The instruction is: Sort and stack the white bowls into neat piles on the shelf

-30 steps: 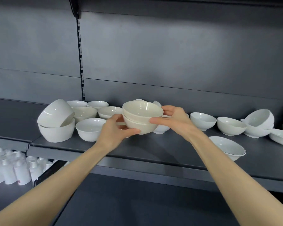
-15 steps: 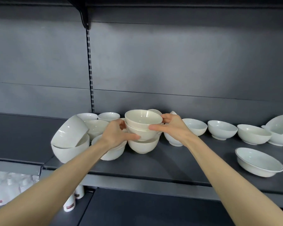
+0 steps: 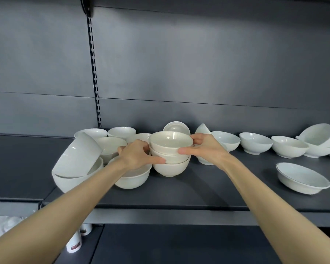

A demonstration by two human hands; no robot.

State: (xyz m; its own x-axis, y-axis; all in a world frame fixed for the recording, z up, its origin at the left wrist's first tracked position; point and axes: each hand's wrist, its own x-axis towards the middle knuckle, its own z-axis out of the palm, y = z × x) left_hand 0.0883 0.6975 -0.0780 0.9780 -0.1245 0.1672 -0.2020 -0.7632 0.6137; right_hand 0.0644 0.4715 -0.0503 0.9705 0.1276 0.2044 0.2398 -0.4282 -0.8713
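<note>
Crockery crowds the dark shelf (image 3: 208, 189), and we see the stack of three bowls (image 3: 170, 157) standing on it left of centre, just beside a lone bowl (image 3: 133, 180). The left hand (image 3: 136, 156) and the right hand (image 3: 204, 149) grip the stack's upper two bowls from either side, thumbs pressed to the near walls, fingers curled round the back. At far left a tilted bowl (image 3: 77, 155) leans inside another.

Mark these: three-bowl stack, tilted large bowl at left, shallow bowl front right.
three-bowl stack (image 3: 171, 157), head view, middle bowl's wall.
tilted large bowl (image 3: 77, 156), head view, outer wall.
shallow bowl (image 3: 302, 176), head view, inner floor.
</note>
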